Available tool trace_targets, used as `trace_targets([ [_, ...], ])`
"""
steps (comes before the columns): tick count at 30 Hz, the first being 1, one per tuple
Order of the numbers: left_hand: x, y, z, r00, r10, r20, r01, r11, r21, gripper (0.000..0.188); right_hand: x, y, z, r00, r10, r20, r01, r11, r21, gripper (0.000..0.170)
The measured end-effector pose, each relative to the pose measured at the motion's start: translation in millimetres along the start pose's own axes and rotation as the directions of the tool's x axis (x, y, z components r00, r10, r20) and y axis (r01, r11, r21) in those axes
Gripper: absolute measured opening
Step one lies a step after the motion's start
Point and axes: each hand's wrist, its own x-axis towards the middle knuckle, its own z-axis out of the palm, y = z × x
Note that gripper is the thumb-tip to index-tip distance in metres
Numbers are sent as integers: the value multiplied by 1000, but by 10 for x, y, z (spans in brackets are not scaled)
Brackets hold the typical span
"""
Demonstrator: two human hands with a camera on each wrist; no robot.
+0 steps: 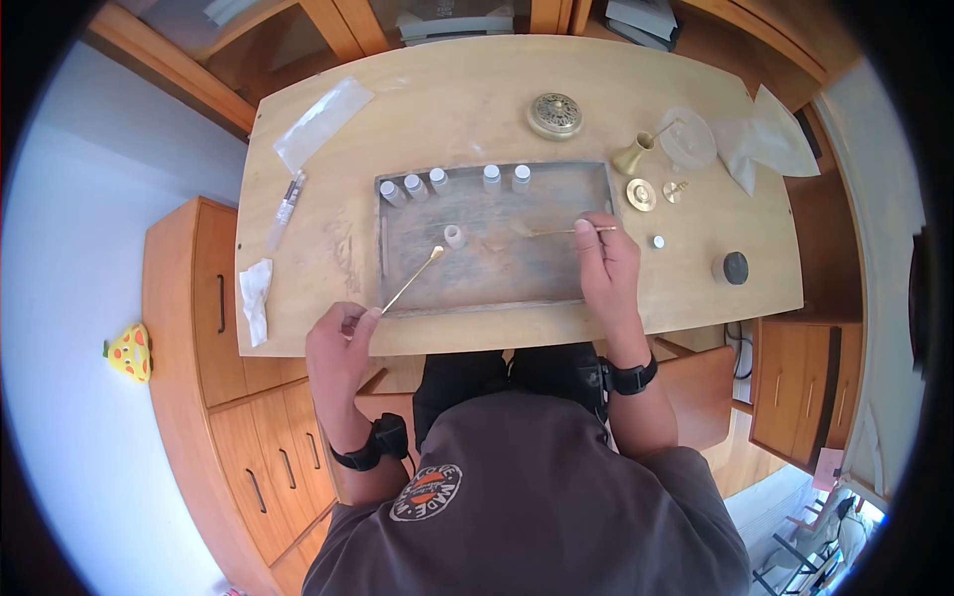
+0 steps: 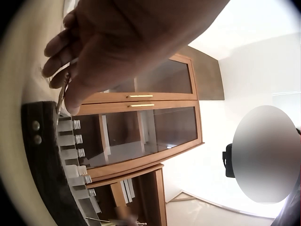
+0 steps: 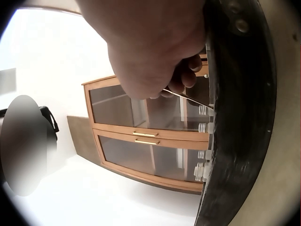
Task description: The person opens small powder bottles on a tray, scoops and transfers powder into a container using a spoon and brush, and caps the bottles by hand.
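In the head view, my left hand (image 1: 343,338) pinches a long thin golden spoon (image 1: 405,286) at the tray's near left edge. The spoon's small head points up and right, close by an uncapped little vial (image 1: 454,236) standing in the dark-rimmed wooden tray (image 1: 497,305). My right hand (image 1: 608,263), over the tray's right side, holds a slim golden-handled tool (image 1: 561,232) whose pale, fan-like end points left over the tray. Brownish powder smudges the tray floor below it. Each wrist view shows the left hand (image 2: 103,56) and right hand (image 3: 155,52) near the tray's rim.
Several white-capped vials (image 1: 439,181) line the tray's far side. A loose white cap (image 1: 658,241), a brass disc (image 1: 641,195), a dark-lidded jar (image 1: 733,268) and a brass vase (image 1: 633,157) stand right. A pierced brass burner (image 1: 555,116) sits behind; a crumpled tissue (image 1: 255,301) lies left.
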Motion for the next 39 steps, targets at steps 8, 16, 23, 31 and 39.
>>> trace_targets([
  [8,-46,-16,19,993,-32,110,45,993,-113,16,-24,98,6,997,34,-71,-26,994,109,20],
  [16,-48,-62,34,996,77,43,-72,992,-105,12,-42,48,-18,995,75,-69,-63,985,164,21],
  [23,-57,-22,68,987,150,-62,-159,969,-191,13,-64,24,-38,986,101,-132,-69,971,229,20],
  [31,-13,-98,205,988,60,-143,-122,872,-473,12,-47,40,-40,986,113,-123,-71,950,303,19],
  [39,53,-20,309,970,137,-202,-215,869,-446,11,-56,34,-55,987,104,-126,-68,963,262,19],
])
